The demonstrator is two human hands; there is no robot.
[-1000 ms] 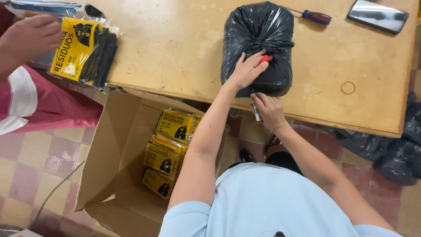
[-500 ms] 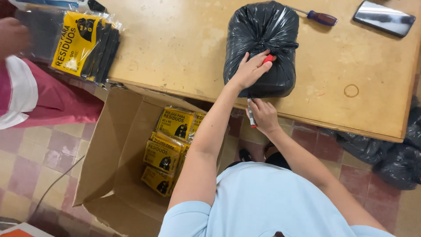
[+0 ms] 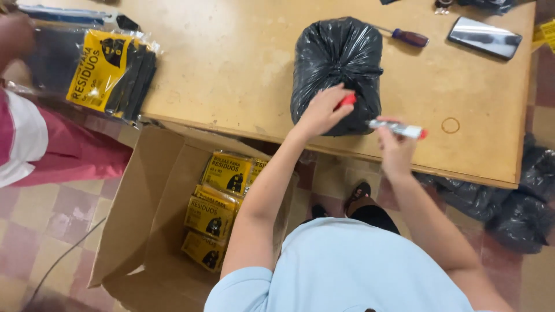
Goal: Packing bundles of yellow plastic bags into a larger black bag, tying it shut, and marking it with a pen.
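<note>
A stuffed black plastic bag point(image 3: 338, 63) stands on the wooden table point(image 3: 231, 69). My left hand point(image 3: 324, 111) rests against its near side and pinches a small red cap point(image 3: 347, 99). My right hand point(image 3: 393, 147) is just right of the bag, at the table's front edge, and holds a white marker point(image 3: 399, 129) with a red tip, lying level and pointing right.
An open cardboard box point(image 3: 144, 231) with several yellow packets point(image 3: 219, 202) stands on the floor at my left. A yellow-and-black packet point(image 3: 110, 69) lies on the table's left end, by another person's sleeve point(image 3: 23, 144). A screwdriver point(image 3: 407, 37) and a phone point(image 3: 484, 37) lie behind. Black bags point(image 3: 514, 202) sit on the floor at right.
My right hand has come up from below the table edge with the marker, now uncapped and level beside the bag. The left hand stays on the bag.
</note>
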